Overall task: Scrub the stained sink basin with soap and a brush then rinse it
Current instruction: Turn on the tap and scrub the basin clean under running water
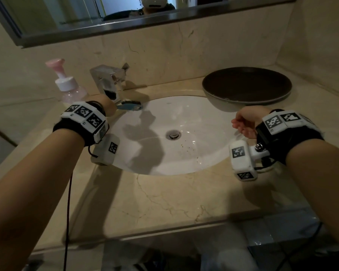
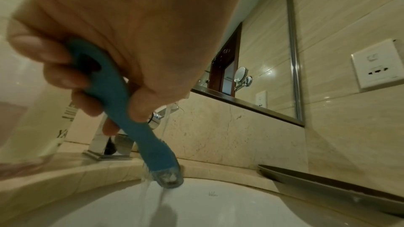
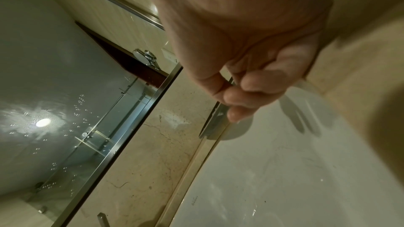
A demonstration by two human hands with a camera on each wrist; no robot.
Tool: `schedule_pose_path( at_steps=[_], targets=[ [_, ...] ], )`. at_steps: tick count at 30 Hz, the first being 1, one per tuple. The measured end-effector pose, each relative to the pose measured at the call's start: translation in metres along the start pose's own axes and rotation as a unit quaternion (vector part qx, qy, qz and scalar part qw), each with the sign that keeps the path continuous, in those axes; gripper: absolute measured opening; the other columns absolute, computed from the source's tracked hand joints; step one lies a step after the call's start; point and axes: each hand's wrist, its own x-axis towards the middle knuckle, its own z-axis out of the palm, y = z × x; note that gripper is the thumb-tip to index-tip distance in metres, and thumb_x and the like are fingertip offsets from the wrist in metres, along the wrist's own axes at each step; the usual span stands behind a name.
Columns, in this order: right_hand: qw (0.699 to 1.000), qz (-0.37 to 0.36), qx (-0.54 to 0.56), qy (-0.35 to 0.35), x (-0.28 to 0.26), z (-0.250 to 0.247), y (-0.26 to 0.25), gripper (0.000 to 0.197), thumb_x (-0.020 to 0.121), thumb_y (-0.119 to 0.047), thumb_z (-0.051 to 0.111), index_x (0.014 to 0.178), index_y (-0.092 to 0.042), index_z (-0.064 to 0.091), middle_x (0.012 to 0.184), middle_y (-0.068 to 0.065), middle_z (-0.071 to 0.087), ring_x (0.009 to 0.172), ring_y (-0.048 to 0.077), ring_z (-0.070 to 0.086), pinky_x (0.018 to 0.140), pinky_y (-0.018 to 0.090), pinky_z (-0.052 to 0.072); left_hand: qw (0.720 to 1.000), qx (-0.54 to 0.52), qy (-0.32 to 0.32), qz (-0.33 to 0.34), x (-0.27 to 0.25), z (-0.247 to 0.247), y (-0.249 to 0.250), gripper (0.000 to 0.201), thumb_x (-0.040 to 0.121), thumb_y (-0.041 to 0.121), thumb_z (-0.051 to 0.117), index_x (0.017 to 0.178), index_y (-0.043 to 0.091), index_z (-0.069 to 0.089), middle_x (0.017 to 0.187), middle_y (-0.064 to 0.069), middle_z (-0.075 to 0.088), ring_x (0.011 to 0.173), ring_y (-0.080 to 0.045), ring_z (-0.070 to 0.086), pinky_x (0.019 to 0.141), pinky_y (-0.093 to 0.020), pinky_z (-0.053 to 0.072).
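Observation:
The white oval sink basin (image 1: 194, 114) is set in a marble counter, with brown specks (image 1: 188, 147) just right of the drain (image 1: 173, 134). My left hand (image 1: 106, 108) grips the blue handle of a brush (image 1: 131, 106) at the basin's back left rim. In the left wrist view the fingers (image 2: 61, 78) curl round the handle (image 2: 113, 92), and the brush head (image 2: 167, 177) sits under water running from the chrome faucet (image 2: 104, 146) into the basin (image 2: 218, 204). My right hand (image 1: 245, 122) hovers over the basin's right rim, its fingers (image 3: 244, 92) loosely curled and holding nothing.
A pink pump soap bottle (image 1: 67, 85) stands left of the faucet (image 1: 108, 81). A dark round plate (image 1: 247, 85) lies on the counter at the back right, beside the basin rim. A mirror ledge (image 1: 145, 22) runs above the marble backsplash. The counter's front edge (image 1: 164, 227) is near me.

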Motion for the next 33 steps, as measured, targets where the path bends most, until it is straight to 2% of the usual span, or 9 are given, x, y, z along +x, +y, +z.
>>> schedule_pose_path(
  at_steps=[6,12,16,18,20,21,23,29,33],
  targets=[
    [1.0,-0.02,0.011,0.02,0.002,-0.011,-0.005,0.032,0.1,-0.011,0.031,0.07,-0.008,0.042,0.053,0.004,0.051,0.013,0.006,0.034,0.023,0.004,0.021,1.0,0.006,-0.003,-0.004,-0.008,-0.003,-0.005,0.029,0.097,0.011,0.042,0.118,-0.005,0.054,0.106,-0.021,0.053,0.098,-0.03,0.052,0.098,-0.037,0.042],
    [0.997,-0.029,-0.032,0.058,0.015,-0.015,-0.01,0.026,0.099,-0.016,0.033,0.079,-0.008,0.049,0.064,0.0,0.052,0.015,0.004,0.038,0.024,0.005,0.026,0.999,0.049,0.013,-0.001,-0.011,-0.006,-0.007,0.029,0.097,0.009,0.043,0.068,0.004,0.043,0.098,-0.016,0.045,0.097,-0.029,0.049,0.099,-0.037,0.04],
    [0.998,-0.022,-0.002,0.051,0.028,-0.015,-0.008,0.017,0.097,-0.017,0.033,0.102,-0.012,0.049,0.035,-0.002,0.055,0.014,0.007,0.037,0.027,0.006,0.031,0.998,0.056,-0.005,0.028,-0.016,-0.009,0.002,0.03,0.098,0.009,0.039,0.121,-0.006,0.052,0.101,-0.018,0.049,0.099,-0.028,0.048,0.091,-0.034,0.04],
    [0.999,-0.015,0.009,0.047,0.03,-0.016,-0.006,0.018,0.096,-0.016,0.035,0.106,-0.011,0.048,0.042,0.0,0.057,0.015,0.007,0.036,0.026,0.006,0.028,0.997,0.051,-0.029,0.051,-0.019,-0.009,0.012,0.035,0.1,0.012,0.038,0.128,-0.006,0.048,0.099,-0.018,0.053,0.099,-0.028,0.049,0.086,-0.031,0.039],
    [0.999,-0.01,0.027,0.046,0.03,-0.018,-0.006,0.019,0.096,-0.014,0.036,0.109,-0.01,0.049,0.059,0.001,0.057,0.016,0.006,0.036,0.025,0.006,0.026,0.996,0.005,-0.069,0.056,-0.015,-0.006,0.027,0.027,0.099,0.013,0.042,0.12,-0.001,0.051,0.099,-0.017,0.057,0.092,-0.026,0.058,0.077,-0.025,0.047],
    [0.998,-0.007,0.033,0.046,0.031,-0.02,-0.005,0.019,0.096,-0.014,0.037,0.109,-0.009,0.05,0.06,0.001,0.057,0.017,0.006,0.036,0.025,0.007,0.027,0.993,-0.028,-0.096,0.059,-0.014,-0.004,0.034,0.017,0.098,0.013,0.044,0.107,0.002,0.053,0.084,-0.013,0.056,0.071,-0.02,0.06,0.057,-0.018,0.048],
    [0.998,-0.004,0.039,0.045,0.03,-0.021,-0.004,0.018,0.095,-0.014,0.038,0.105,-0.008,0.052,0.051,0.002,0.059,0.018,0.006,0.038,0.025,0.007,0.027,0.986,-0.053,-0.127,0.089,-0.012,0.001,0.049,0.023,0.099,0.014,0.042,0.08,0.006,0.052,0.065,-0.006,0.044,0.031,-0.009,0.048,0.026,-0.008,0.028],
    [0.998,-0.033,0.024,0.05,0.027,-0.015,-0.003,0.026,0.097,-0.009,0.033,0.075,-0.005,0.047,0.065,0.003,0.052,0.015,0.003,0.034,0.022,0.006,0.021,0.961,-0.069,-0.206,0.171,-0.017,0.02,0.08,0.021,0.099,0.018,0.039,0.096,0.012,0.059,0.068,0.001,0.052,0.052,-0.012,0.04,0.03,-0.005,0.029],
    [0.998,-0.032,0.007,0.045,0.026,-0.015,-0.004,0.027,0.097,-0.006,0.032,0.074,-0.004,0.046,0.061,0.004,0.052,0.014,0.003,0.032,0.021,0.007,0.02,0.941,-0.025,-0.264,0.21,-0.011,0.033,0.088,0.031,0.099,0.011,0.036,0.115,0.003,0.061,0.07,0.003,0.055,0.042,-0.001,0.051,0.038,-0.009,0.036]
  ],
)
